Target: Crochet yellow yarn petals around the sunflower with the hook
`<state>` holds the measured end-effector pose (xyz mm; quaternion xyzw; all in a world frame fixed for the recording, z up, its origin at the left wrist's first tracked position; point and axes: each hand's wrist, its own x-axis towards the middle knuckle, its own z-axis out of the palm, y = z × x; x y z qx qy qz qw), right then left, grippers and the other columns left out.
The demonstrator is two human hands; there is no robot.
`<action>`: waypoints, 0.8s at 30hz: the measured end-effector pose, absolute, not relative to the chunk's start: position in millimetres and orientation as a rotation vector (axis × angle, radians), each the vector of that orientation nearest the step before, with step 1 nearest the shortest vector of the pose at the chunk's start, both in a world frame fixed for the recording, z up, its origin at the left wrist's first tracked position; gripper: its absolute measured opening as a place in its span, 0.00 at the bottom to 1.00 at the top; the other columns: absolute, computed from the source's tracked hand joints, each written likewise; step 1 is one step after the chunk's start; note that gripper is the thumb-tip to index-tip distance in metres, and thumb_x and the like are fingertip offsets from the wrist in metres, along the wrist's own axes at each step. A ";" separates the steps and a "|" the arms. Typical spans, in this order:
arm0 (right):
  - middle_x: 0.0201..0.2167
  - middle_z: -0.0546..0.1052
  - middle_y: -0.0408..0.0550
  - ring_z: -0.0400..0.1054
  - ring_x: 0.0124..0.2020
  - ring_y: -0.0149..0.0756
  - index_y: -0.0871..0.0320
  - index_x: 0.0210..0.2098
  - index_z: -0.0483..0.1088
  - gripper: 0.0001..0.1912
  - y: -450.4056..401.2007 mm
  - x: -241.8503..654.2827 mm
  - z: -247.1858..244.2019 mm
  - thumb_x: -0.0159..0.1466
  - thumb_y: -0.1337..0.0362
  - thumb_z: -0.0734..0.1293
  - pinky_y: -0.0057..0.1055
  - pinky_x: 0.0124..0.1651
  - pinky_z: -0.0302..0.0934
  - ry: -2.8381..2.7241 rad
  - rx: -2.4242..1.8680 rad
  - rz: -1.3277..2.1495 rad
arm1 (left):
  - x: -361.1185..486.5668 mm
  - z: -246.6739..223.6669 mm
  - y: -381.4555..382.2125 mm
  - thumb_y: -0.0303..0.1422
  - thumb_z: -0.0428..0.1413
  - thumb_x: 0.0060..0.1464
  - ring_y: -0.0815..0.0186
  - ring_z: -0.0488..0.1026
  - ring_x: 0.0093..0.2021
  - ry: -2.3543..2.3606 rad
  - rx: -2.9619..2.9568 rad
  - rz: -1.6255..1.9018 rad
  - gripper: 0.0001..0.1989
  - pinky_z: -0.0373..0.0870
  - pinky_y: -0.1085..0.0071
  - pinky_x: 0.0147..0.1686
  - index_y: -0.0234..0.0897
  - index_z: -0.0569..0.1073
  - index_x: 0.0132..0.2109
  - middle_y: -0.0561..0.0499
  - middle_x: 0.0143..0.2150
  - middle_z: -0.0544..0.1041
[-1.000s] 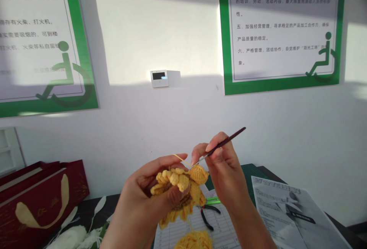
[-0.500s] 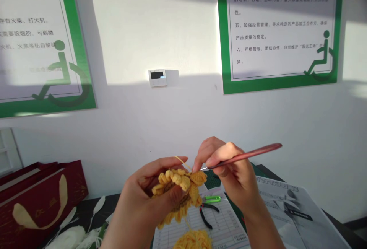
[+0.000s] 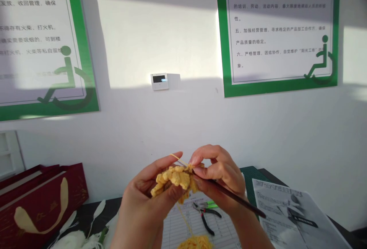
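A yellow crocheted piece with a ruffled, petal-like edge (image 3: pixel 177 177) is pinched in my left hand (image 3: pixel 149 195), thumb in front and fingers behind. Over my raised left index finger runs a strand of yellow yarn (image 3: pixel 175 157). My right hand (image 3: pixel 219 176) grips a crochet hook (image 3: pixel 237 198) with a dark reddish handle, which slants down to the right. The hook's tip is at the top right edge of the piece, hidden by fingers and yarn. Below, more yarn leads down to a yellow yarn ball (image 3: pixel 195 242).
Black-handled pliers (image 3: pixel 207 218) and a green cutter (image 3: pixel 211 204) lie on a printed form (image 3: pixel 174 224). At right are a green cutting mat (image 3: pixel 252 174) and a printed sheet (image 3: pixel 298 210). A dark red gift bag (image 3: pixel 54 203) and white yarn (image 3: pixel 70 240) stand at left.
The hook has swung from pointing up right to slanting down right, and my right fingers have closed in on the piece's edge. The view has shifted slightly.
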<state>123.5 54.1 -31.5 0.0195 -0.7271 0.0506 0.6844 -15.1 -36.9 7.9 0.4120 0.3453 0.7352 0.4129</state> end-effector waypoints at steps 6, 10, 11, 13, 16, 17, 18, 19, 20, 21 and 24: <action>0.41 0.78 0.47 0.75 0.40 0.42 0.43 0.52 0.71 0.19 63.1 107.9 -38.5 0.66 0.72 0.68 0.43 0.41 0.73 -1.431 0.094 0.035 | -13.5 6.6 -31.1 0.26 0.77 0.32 0.64 0.81 0.29 0.757 0.936 1.707 0.24 0.78 0.73 0.35 0.38 0.88 0.42 0.46 0.31 0.86; 0.39 0.79 0.48 0.76 0.41 0.45 0.46 0.53 0.70 0.20 47.3 104.8 -31.9 0.65 0.74 0.66 0.46 0.43 0.69 -1.382 -0.101 -0.324 | -9.2 4.1 -29.2 0.28 0.77 0.35 0.61 0.83 0.32 0.869 0.996 1.883 0.23 0.79 0.73 0.34 0.37 0.87 0.43 0.45 0.34 0.87; 0.39 0.79 0.49 0.75 0.41 0.45 0.47 0.51 0.71 0.18 42.3 106.2 -30.0 0.65 0.74 0.65 0.47 0.44 0.68 -1.374 -0.130 -0.402 | -8.9 3.3 -29.0 0.28 0.77 0.35 0.61 0.83 0.34 0.930 1.038 1.944 0.23 0.79 0.74 0.34 0.37 0.87 0.43 0.45 0.36 0.88; 0.36 0.77 0.49 0.73 0.39 0.45 0.49 0.48 0.70 0.14 33.0 110.9 -27.5 0.66 0.72 0.64 0.46 0.43 0.66 -1.393 -0.187 -0.411 | -9.5 2.3 -29.2 0.29 0.76 0.37 0.61 0.83 0.36 1.046 1.130 2.025 0.21 0.79 0.75 0.34 0.38 0.87 0.43 0.45 0.40 0.88; 0.33 0.74 0.47 0.70 0.35 0.40 0.51 0.44 0.69 0.08 25.3 119.0 -27.0 0.70 0.70 0.62 0.42 0.41 0.63 -1.407 -0.228 -0.130 | -12.7 3.4 -30.5 0.28 0.76 0.35 0.60 0.83 0.35 1.023 1.189 2.000 0.16 0.79 0.75 0.33 0.39 0.88 0.37 0.45 0.43 0.88; 0.33 0.73 0.46 0.69 0.33 0.38 0.52 0.42 0.69 0.07 25.1 120.9 -27.0 0.72 0.69 0.61 0.40 0.40 0.62 -1.386 -0.236 0.026 | -13.9 4.5 -31.1 0.26 0.75 0.34 0.60 0.83 0.34 0.977 1.183 1.970 0.15 0.80 0.74 0.32 0.39 0.88 0.35 0.44 0.43 0.88; 0.33 0.73 0.45 0.68 0.32 0.36 0.52 0.41 0.69 0.07 26.2 122.1 -26.7 0.73 0.67 0.60 0.37 0.39 0.62 -1.358 -0.239 0.195 | -15.0 5.7 -31.7 0.25 0.75 0.32 0.60 0.83 0.33 0.938 1.173 1.944 0.15 0.80 0.74 0.31 0.39 0.87 0.33 0.44 0.42 0.89; 0.33 0.72 0.45 0.67 0.31 0.35 0.53 0.40 0.69 0.08 28.3 122.6 -25.9 0.74 0.64 0.60 0.36 0.38 0.61 -1.332 -0.232 0.366 | -16.0 7.0 -32.2 0.24 0.75 0.31 0.60 0.83 0.32 0.917 1.164 1.921 0.15 0.80 0.74 0.30 0.39 0.87 0.32 0.44 0.41 0.89; 0.32 0.72 0.44 0.66 0.30 0.34 0.53 0.38 0.69 0.09 31.1 122.5 -24.5 0.75 0.62 0.60 0.34 0.37 0.60 -1.317 -0.214 0.529 | -16.8 8.2 -32.7 0.23 0.75 0.30 0.60 0.83 0.31 0.912 1.160 1.904 0.15 0.80 0.74 0.29 0.39 0.87 0.31 0.45 0.40 0.89; 0.29 0.72 0.42 0.65 0.30 0.33 0.54 0.36 0.68 0.11 34.4 121.9 -22.6 0.75 0.59 0.61 0.34 0.37 0.60 -1.311 -0.186 0.678 | -17.4 9.1 -33.0 0.22 0.74 0.30 0.61 0.82 0.30 0.914 1.160 1.891 0.15 0.79 0.75 0.28 0.38 0.87 0.31 0.45 0.39 0.88; 0.23 0.68 0.39 0.62 0.28 0.33 0.54 0.30 0.63 0.17 42.9 118.9 -16.0 0.71 0.53 0.66 0.32 0.37 0.57 -1.287 -0.091 1.021 | -18.9 10.0 -32.7 0.23 0.75 0.30 0.61 0.82 0.29 0.893 1.155 1.836 0.15 0.79 0.75 0.27 0.37 0.87 0.31 0.44 0.38 0.88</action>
